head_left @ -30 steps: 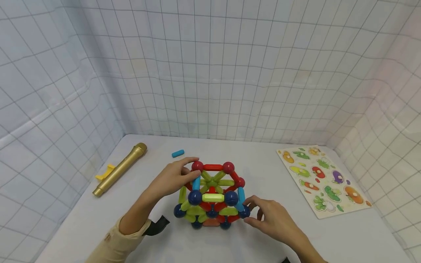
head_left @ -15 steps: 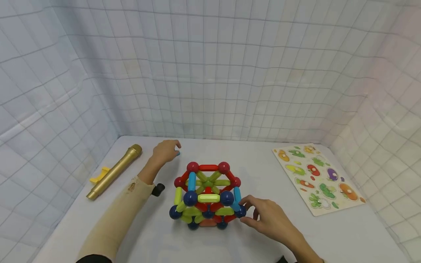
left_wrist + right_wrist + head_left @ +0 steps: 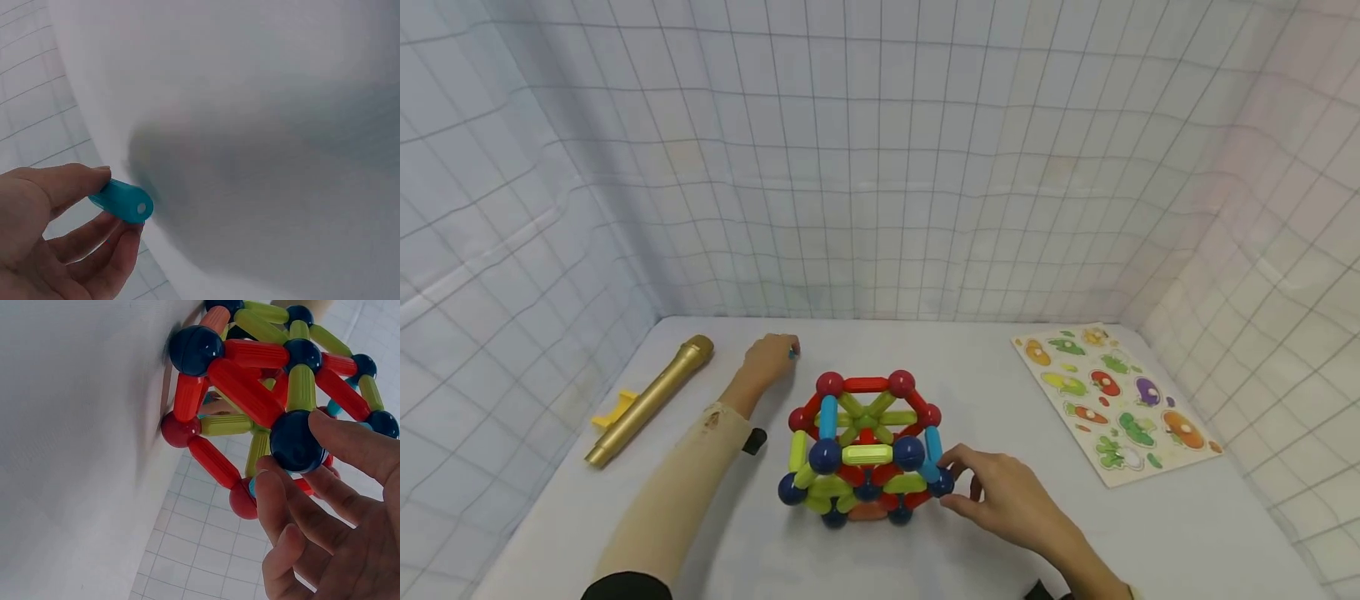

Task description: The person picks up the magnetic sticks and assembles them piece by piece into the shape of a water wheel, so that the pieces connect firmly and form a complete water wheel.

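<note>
A framework of magnetic rods and balls [image 3: 867, 455] stands on the white table, its red balls at the back and top and its dark blue ones at the front and bottom. My right hand [image 3: 1000, 493] pinches the dark blue ball [image 3: 298, 442] at its right corner between thumb and fingers. Behind and to the left of the framework, my left hand [image 3: 767, 358] holds a short blue magnetic rod [image 3: 127, 201] between thumb and fingers. In the left wrist view the rod's round end, with a pale dot, faces the camera. From the head, the hand hides most of it.
A gold microphone [image 3: 651, 402] lies at the left, with a yellow piece [image 3: 615, 411] beside it. On the right lies a vegetable puzzle board [image 3: 1112, 400]. White grid-patterned curtains [image 3: 880, 167] enclose the back and both sides of the table.
My left hand has let go of the framework's upper left and reached back left, taking hold of the blue rod lying there. My right hand stays at the framework's right corner.
</note>
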A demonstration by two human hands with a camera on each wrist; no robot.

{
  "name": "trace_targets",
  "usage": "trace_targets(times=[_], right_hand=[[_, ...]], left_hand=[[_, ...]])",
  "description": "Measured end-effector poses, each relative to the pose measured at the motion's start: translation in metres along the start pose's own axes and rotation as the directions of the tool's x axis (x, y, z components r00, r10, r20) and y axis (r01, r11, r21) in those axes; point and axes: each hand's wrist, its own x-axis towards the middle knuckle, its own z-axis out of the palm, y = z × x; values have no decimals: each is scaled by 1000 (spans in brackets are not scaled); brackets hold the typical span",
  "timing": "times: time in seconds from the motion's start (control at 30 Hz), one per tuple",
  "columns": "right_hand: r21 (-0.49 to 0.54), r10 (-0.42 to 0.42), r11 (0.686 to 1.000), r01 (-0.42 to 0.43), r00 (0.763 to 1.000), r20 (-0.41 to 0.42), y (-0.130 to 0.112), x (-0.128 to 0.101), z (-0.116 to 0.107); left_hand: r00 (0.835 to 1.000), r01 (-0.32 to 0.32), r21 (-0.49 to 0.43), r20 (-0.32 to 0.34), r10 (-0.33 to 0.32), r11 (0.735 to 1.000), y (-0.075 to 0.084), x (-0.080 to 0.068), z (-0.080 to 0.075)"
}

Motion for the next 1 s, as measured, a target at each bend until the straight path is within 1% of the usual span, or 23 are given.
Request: trace_targets(times=[0.1, 0.17, 0.23, 0.27, 0.33, 0.4, 0.47, 0.5, 0.53, 0.57, 0.63, 0.67, 0.73, 0.8, 0.9, 1.0], right_hand=[[-10, -8, 1000, 8, 1000, -7, 1, 1, -3], [-19, -11, 1000, 10, 1000, -14, 2, 1, -5], [-25, -11, 1000, 11, 1000, -19, 3, 2, -7], [-27, -10, 1000, 9, 1000, -20, 4, 2, -8], [-29, -8, 1000, 7, 1000, -15, 4, 2, -9], [-28, -5, 1000, 5, 1000, -8, 5, 2, -9], [-25, -2, 1000, 2, 1000, -2, 5, 1, -8], [-23, -3, 1000, 3, 1000, -1, 5, 1, -8], [-21, -3, 1000, 3, 1000, -2, 5, 1, -7], [-19, -5, 1000, 5, 1000, -4, 5, 1, -6], [-15, -8, 1000, 8, 1000, -8, 5, 1, -5], [-13, -11, 1000, 10, 1000, -9, 5, 1, -4], [-6, -13, 1000, 13, 1000, -8, 4, 0, -3], [-1, -16, 1000, 16, 1000, -8, 4, 0, -2], [4, -26, 1000, 26, 1000, -12, 4, -1, -1], [5, -36, 999, 36, 999, -13, 3, -1, 0]], left_hand=[[997, 42, -119, -63, -50, 992, 4, -7, -15], [990, 50, -173, -122, -72, 984, 9, -16, -27], [976, 36, -207, -202, -79, 978, 17, -27, -39], [966, 18, -230, -247, -76, 973, 23, -34, -45], [939, -45, -280, -338, -55, 959, 36, -49, -57], [912, -136, -318, -410, -7, 938, 54, -67, -69], [888, -241, -319, -454, 75, 917, 78, -87, -79], [877, -282, -292, -464, 122, 914, 90, -97, -82], [866, -319, -256, -469, 172, 912, 102, -107, -84], [860, -351, -221, -461, 219, 910, 114, -115, -85], [856, -386, -146, -424, 295, 911, 134, -131, -85], [860, -395, -119, -397, 321, 911, 142, -137, -84], [874, -403, -91, -332, 354, 911, 155, -148, -81], [883, -415, -90, -282, 376, 905, 163, -154, -79], [881, -437, -101, -248, 403, 894, 169, -156, -77], [883, -444, -106, -223, 414, 890, 171, -154, -76]])
